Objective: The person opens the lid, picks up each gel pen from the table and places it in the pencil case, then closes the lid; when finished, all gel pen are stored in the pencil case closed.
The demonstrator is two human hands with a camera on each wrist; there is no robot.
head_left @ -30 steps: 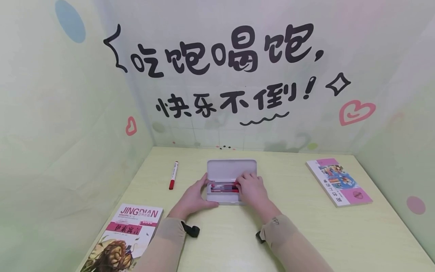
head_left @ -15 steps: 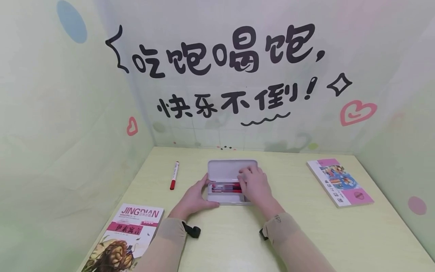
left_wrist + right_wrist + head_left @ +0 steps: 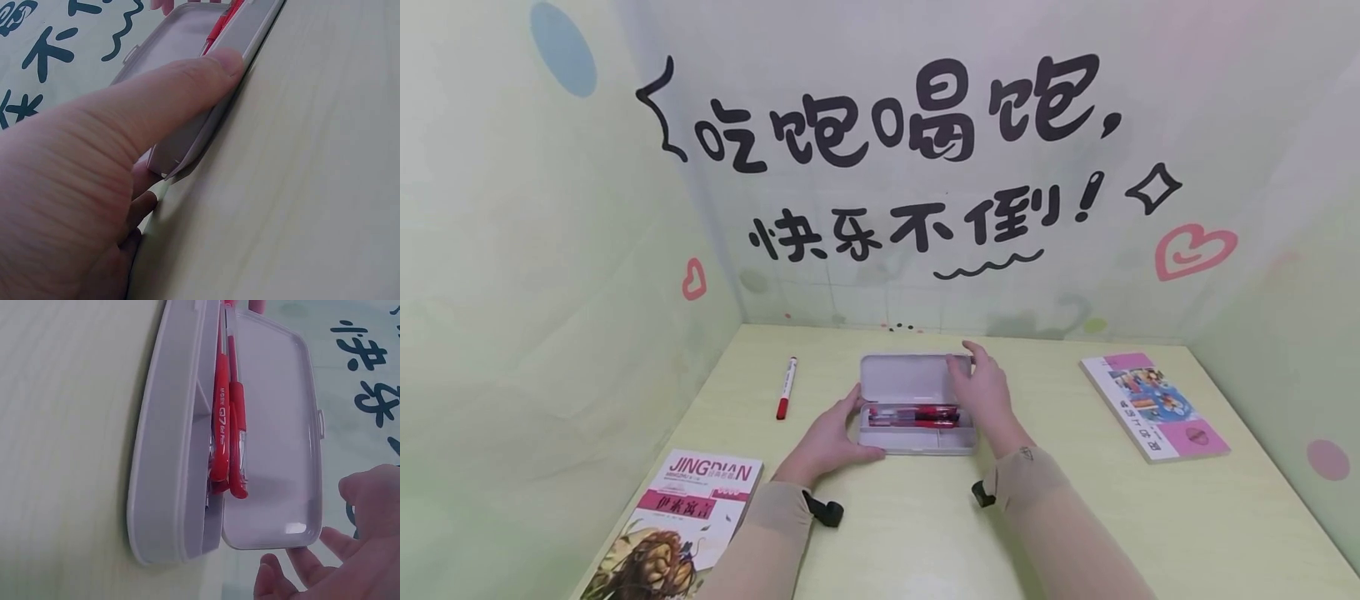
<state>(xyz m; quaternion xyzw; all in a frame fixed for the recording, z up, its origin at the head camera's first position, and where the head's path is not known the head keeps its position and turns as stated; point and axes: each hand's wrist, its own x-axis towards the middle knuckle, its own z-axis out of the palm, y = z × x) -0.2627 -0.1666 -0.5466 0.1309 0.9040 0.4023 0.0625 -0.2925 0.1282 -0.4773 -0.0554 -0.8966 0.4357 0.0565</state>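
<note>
A pale lilac pencil case (image 3: 898, 440) sits on the table with its lid (image 3: 904, 379) raised. Several red gel pens (image 3: 917, 414) lie lengthwise in its rear compartment; "Gel Pen" lettering shows on one red gel pen (image 3: 221, 419) in the right wrist view. My left hand (image 3: 826, 440) grips the left end of the case, thumb over the front edge and fingers behind. My right hand (image 3: 987, 402) is at the lid's right edge, holding no pen. In the right wrist view its fingers spread around the lid's end, and the thumb stands apart from the lid.
A white marker with a red cap (image 3: 786, 388) lies left of the case. One book with a lion cover (image 3: 677, 525) is at the front left, and a pink-and-white book (image 3: 1152, 406) at the right. A printed backdrop (image 3: 917, 292) rises behind the table.
My right hand has left the pens and moved up and right to the lid's edge, uncovering the pens' right ends. My left hand keeps its grip on the pencil case.
</note>
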